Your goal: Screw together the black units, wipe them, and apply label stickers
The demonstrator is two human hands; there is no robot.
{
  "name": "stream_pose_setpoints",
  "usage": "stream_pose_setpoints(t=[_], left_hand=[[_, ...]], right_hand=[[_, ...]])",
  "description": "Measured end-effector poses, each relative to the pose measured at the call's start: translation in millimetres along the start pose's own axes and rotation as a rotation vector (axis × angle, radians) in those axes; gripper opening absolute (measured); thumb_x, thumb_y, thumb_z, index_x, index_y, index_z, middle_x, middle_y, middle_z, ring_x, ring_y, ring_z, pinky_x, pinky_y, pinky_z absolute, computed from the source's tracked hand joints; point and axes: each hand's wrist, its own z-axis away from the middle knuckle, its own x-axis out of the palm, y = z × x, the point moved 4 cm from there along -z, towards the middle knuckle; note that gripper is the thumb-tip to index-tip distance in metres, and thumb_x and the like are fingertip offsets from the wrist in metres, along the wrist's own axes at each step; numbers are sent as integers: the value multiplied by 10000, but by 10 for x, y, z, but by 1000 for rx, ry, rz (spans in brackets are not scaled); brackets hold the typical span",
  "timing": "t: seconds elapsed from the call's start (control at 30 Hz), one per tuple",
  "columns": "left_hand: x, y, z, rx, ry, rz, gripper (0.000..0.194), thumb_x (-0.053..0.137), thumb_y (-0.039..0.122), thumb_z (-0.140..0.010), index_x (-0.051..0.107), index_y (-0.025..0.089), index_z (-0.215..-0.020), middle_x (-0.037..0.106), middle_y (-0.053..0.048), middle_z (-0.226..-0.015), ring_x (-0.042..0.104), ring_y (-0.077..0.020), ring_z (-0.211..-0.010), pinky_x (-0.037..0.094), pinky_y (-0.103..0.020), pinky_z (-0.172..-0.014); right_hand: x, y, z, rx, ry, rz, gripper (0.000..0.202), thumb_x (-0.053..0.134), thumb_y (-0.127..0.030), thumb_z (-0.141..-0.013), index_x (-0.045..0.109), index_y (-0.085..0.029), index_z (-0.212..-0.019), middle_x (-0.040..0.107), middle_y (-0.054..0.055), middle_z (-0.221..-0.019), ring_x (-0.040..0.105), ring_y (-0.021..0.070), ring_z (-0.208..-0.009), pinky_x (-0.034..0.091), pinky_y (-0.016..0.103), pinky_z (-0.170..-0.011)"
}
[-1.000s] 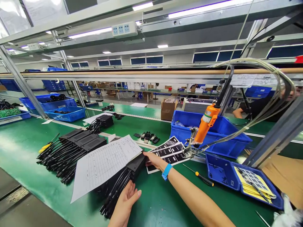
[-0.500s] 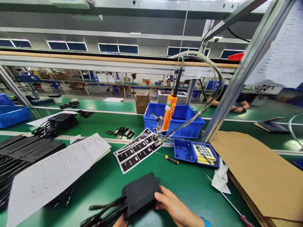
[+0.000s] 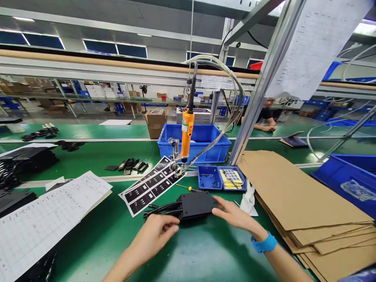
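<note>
A black box (image 3: 196, 205) with thick black cables lies flat on the green bench, its cables pointing left. My left hand (image 3: 157, 235) is just in front of the cable end, fingers apart and holding nothing. At the box's right end is my right hand (image 3: 235, 213), its fingers spread and nothing gripped; a blue band circles that wrist. Behind the box are sheets of black labels (image 3: 151, 187) and a screwdriver with a yellow and black handle (image 3: 195, 189). An orange electric screwdriver (image 3: 187, 133) hangs above the labels.
Small blue trays (image 3: 209, 178) and a large blue bin (image 3: 194, 145) stand behind. Cardboard sheets (image 3: 293, 192) are stacked at right beside white tissue (image 3: 248, 199). Written papers (image 3: 55, 211) overlie black parts at left. A person's hands (image 3: 268, 128) rest on the far bench.
The black box has been put down on the bench, farther forward, and both hands have let go of it. The view has turned to the right, bringing a blue bin at right into sight.
</note>
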Motion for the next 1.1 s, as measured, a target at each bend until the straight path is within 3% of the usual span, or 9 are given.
stream_pose_setpoints(t=[0.07, 0.17, 0.33, 0.5, 0.63, 0.73, 0.8, 0.93, 1.1], left_hand=[[-173, 215, -105, 142, 138, -182, 401, 691, 429, -790, 703, 269, -1158, 697, -84, -1081, 647, -286, -974, 485, -380, -922], [-210, 384, -354, 281, 140, -240, 942, 886, 401, -558, 502, 282, -1410, 505, -125, -1423, 449, -373, -1300, 333, -436, -1101], [-88, 300, -586, 261, 4, -219, 969, 853, 361, -596, 430, 236, -1459, 608, -135, -1287, 586, -364, -1115, 449, -435, -972], [-294, 217, -558, 239, -4, -266, 951, 794, 477, -679, 355, 269, -1496, 508, -91, -1441, 552, -323, -1211, 434, -359, -1005], [-707, -68, -749, 120, 43, -426, 505, 506, 516, -907, 568, 240, -1326, 592, -74, -1356, 536, -280, -1243, 381, -355, -1059], [-1026, -457, -965, -28, 150, -541, 638, 650, 482, -806, 514, 203, -1363, 497, -139, -1444, 391, -350, -1366, 324, -421, -1096], [-1210, -717, -1089, -145, 236, -613, 806, 675, 485, -783, 375, 147, -1450, 375, -214, -1510, 318, -393, -1400, 318, -478, -1088], [-1443, -1039, -1253, -297, 289, -714, 820, 658, 506, -816, 322, 111, -1452, 479, -222, -1382, 513, -349, -1221, 407, -515, -1000], [-1502, -1102, -1360, -317, 260, -779, 647, 638, 446, -873, 390, 178, -1407, 520, -137, -1315, 568, -273, -1103, 470, -479, -940]], right_hand=[[-134, -103, -72, -117, -44, 114, 1011, 716, -598, -744, 217, -237, -1545, 339, 159, -1554, 430, 330, -1356, 443, 479, -1056], [-147, -278, -224, -275, -181, 261, 1244, 826, -580, -611, 117, -204, -1562, 142, 158, -1621, 165, 351, -1479, 250, 491, -1184], [-6, -427, -444, -384, -240, 308, 1100, 817, -582, -620, 306, -182, -1508, 458, 185, -1411, 440, 352, -1309, 375, 466, -1095], [22, -388, -400, -376, -241, 259, 1154, 835, -562, -607, 234, -238, -1537, 418, 158, -1434, 422, 352, -1320, 376, 458, -1097], [-167, -445, -338, -374, -52, 194, 1012, 777, -539, -714, 235, -298, -1534, 342, 118, -1523, 358, 332, -1388, 358, 461, -1127], [-365, -595, -419, -417, 132, 83, 526, 615, -469, -884, 508, -296, -1368, 540, 106, -1340, 553, 279, -1195, 503, 441, -978], [-457, -714, -543, -449, 197, 16, 384, 583, -437, -904, 602, -267, -1247, 613, 106, -1206, 617, 259, -1062, 546, 434, -900], [-543, -925, -882, -468, 270, -100, 367, 608, -418, -886, 620, -228, -1200, 650, 96, -1128, 631, 238, -1025, 549, 426, -904], [-570, -1204, -1345, -473, 392, -188, 530, 639, -450, -851, 523, -201, -1304, 578, 136, -1270, 583, 251, -1119, 528, 421, -920]])
